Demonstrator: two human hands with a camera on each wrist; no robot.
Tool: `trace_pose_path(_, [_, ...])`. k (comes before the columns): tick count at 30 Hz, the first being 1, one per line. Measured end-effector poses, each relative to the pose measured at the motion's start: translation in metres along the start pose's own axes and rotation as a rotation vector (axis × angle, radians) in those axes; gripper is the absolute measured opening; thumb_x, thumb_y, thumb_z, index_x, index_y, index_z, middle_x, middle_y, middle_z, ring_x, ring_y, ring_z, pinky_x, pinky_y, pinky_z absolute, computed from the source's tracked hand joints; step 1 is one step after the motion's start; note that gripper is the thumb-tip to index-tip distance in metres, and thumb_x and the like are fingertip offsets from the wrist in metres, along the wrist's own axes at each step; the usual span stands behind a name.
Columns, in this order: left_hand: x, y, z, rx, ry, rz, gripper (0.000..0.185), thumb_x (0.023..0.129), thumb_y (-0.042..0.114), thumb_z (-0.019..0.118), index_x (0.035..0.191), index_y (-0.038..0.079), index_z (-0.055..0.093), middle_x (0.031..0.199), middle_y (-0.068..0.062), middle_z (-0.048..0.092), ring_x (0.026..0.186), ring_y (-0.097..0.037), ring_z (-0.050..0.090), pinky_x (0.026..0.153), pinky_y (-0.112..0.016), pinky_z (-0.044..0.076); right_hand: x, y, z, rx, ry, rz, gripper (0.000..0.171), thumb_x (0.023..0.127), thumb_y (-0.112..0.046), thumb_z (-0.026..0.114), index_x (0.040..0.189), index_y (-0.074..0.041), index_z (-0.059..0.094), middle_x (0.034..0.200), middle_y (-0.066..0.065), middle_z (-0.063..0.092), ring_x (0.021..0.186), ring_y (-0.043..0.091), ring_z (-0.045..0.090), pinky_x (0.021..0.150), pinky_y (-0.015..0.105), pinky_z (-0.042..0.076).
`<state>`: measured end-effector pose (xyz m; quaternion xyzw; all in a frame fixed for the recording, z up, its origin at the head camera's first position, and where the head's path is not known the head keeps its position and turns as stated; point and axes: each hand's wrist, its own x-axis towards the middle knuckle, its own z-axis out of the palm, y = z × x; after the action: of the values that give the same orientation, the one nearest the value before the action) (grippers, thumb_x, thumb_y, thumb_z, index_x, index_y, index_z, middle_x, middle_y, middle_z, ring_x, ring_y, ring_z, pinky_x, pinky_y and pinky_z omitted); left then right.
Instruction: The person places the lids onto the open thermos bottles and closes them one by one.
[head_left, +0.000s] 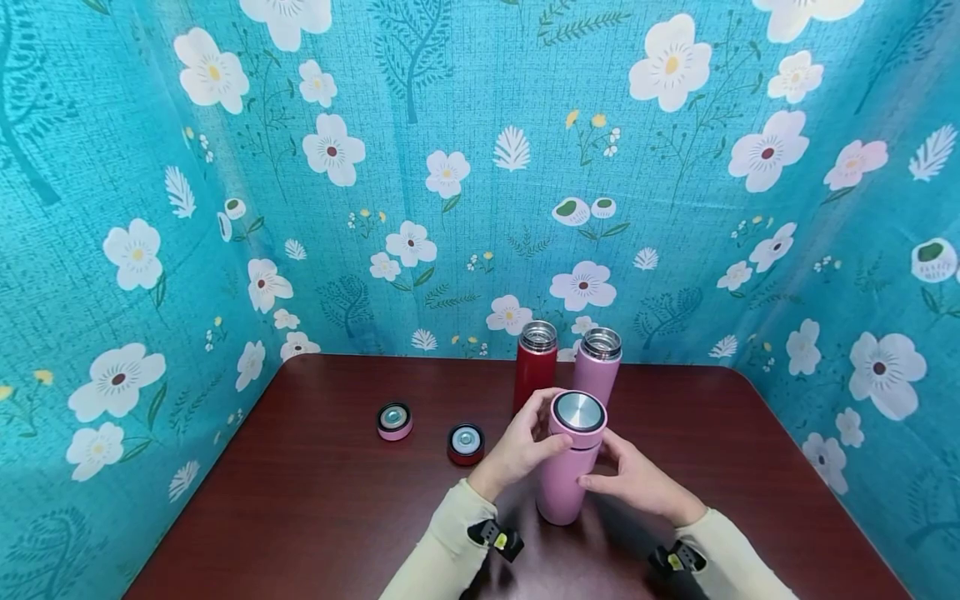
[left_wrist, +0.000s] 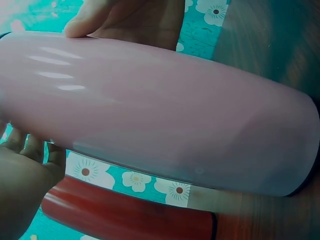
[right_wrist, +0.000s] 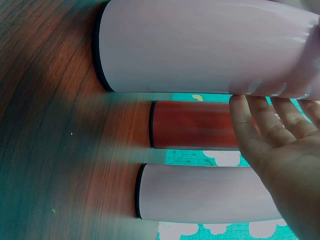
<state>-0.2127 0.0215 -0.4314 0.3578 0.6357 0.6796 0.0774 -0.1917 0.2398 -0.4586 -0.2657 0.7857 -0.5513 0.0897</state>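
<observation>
A closed pink bottle stands at the near middle of the dark wooden table. My left hand curls round its pink cap with the steel top. My right hand holds the bottle's body, thumb in front and fingers behind. In the left wrist view the pink bottle fills the frame, and in the right wrist view my fingers lie against the pink bottle. Just behind it stand an open red bottle and an open pink bottle.
A loose pink cap and a loose red cap lie upside down on the table to the left. Blue flowered cloth walls in the table at the back and both sides.
</observation>
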Motion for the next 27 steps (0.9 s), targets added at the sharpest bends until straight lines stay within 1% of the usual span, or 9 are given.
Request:
trace_pose_path(4, [0.0002,-0.0008,-0.0019,0.001,-0.032,0.027,0.058,0.092,0.037,0.053,0.142,0.013,0.036,0.135,-0.005,0.046,0.122,-0.014,0.042,0.103,-0.036,0.035,-0.0001,0.0001,0.0004,0.005,0.002,0.005,0.069,0.087,-0.01,0.068,0.145,-0.015,0.031,0.137,0.012,0.045,0.114,0.02,0.055,0.089,0.031,0.047])
trace_pose_path(7, [0.0,-0.0002,-0.0029,0.015,-0.04,0.031,0.063,0.092,0.04,0.052,0.145,0.013,0.033,0.138,-0.004,0.044,0.125,-0.013,0.04,0.104,-0.036,0.033,-0.0002,-0.0002,0.0004,0.0,0.003,-0.001,0.069,0.087,-0.01,0.068,0.145,-0.015,0.031,0.138,0.012,0.045,0.115,0.02,0.054,0.089,0.031,0.047])
trace_pose_path(9, [-0.0003,0.0012,-0.0024,0.019,-0.029,0.025,0.067,0.091,0.043,0.054,0.147,0.014,0.03,0.138,-0.004,0.044,0.123,-0.013,0.041,0.103,-0.035,0.034,-0.0002,-0.001,0.0004,-0.002,0.004,-0.002,0.069,0.086,-0.01,0.068,0.145,-0.014,0.031,0.138,0.012,0.045,0.115,0.02,0.054,0.089,0.031,0.047])
trace_pose_path(12, [-0.0008,0.0039,-0.0001,0.011,0.006,0.003,0.071,0.088,0.044,0.061,0.146,0.016,0.03,0.132,-0.004,0.048,0.116,-0.013,0.047,0.097,-0.034,0.04,-0.0002,-0.0024,0.0004,-0.005,0.004,0.002,0.07,0.086,-0.01,0.068,0.145,-0.014,0.031,0.138,0.013,0.045,0.115,0.019,0.054,0.089,0.03,0.047])
trace_pose_path(15, [-0.0008,0.0049,0.002,0.014,0.048,-0.013,0.067,0.087,0.039,0.067,0.141,0.017,0.034,0.125,-0.002,0.053,0.109,-0.011,0.051,0.093,-0.033,0.043,-0.0001,-0.0038,0.0006,-0.001,0.001,0.011,0.071,0.086,-0.011,0.069,0.145,-0.013,0.03,0.138,0.013,0.044,0.115,0.018,0.054,0.089,0.03,0.047])
trace_pose_path(18, [-0.0006,0.0046,0.0026,0.002,0.072,-0.013,0.062,0.087,0.033,0.068,0.137,0.013,0.037,0.122,-0.003,0.055,0.106,-0.01,0.052,0.091,-0.036,0.043,-0.0001,-0.0044,0.001,0.0,-0.003,0.01,0.07,0.086,-0.011,0.069,0.145,-0.012,0.03,0.137,0.014,0.045,0.114,0.018,0.055,0.089,0.03,0.047])
trace_pose_path(23, [0.0002,0.0047,0.0013,-0.007,0.056,-0.024,0.062,0.088,0.032,0.066,0.135,0.006,0.036,0.123,-0.01,0.053,0.107,-0.011,0.05,0.094,-0.044,0.04,-0.0003,-0.0041,0.0012,-0.008,0.0,-0.003,0.069,0.086,-0.01,0.068,0.144,-0.011,0.031,0.137,0.013,0.045,0.114,0.018,0.055,0.089,0.031,0.047])
trace_pose_path(25, [0.0004,0.004,0.0007,-0.006,0.048,-0.027,0.061,0.089,0.033,0.065,0.136,0.006,0.036,0.124,-0.009,0.052,0.109,-0.011,0.049,0.096,-0.043,0.039,-0.0003,-0.0036,0.0011,-0.011,0.003,-0.005,0.069,0.086,-0.01,0.068,0.144,-0.012,0.032,0.136,0.012,0.046,0.114,0.018,0.055,0.09,0.034,0.047])
trace_pose_path(27, [-0.0001,0.0028,0.0004,0.001,0.043,-0.022,0.059,0.09,0.036,0.062,0.137,0.009,0.037,0.125,-0.005,0.052,0.112,-0.011,0.048,0.098,-0.038,0.039,-0.0004,-0.003,0.0009,-0.013,0.004,-0.004,0.068,0.086,-0.011,0.068,0.144,-0.012,0.032,0.136,0.012,0.046,0.114,0.018,0.055,0.09,0.037,0.046])
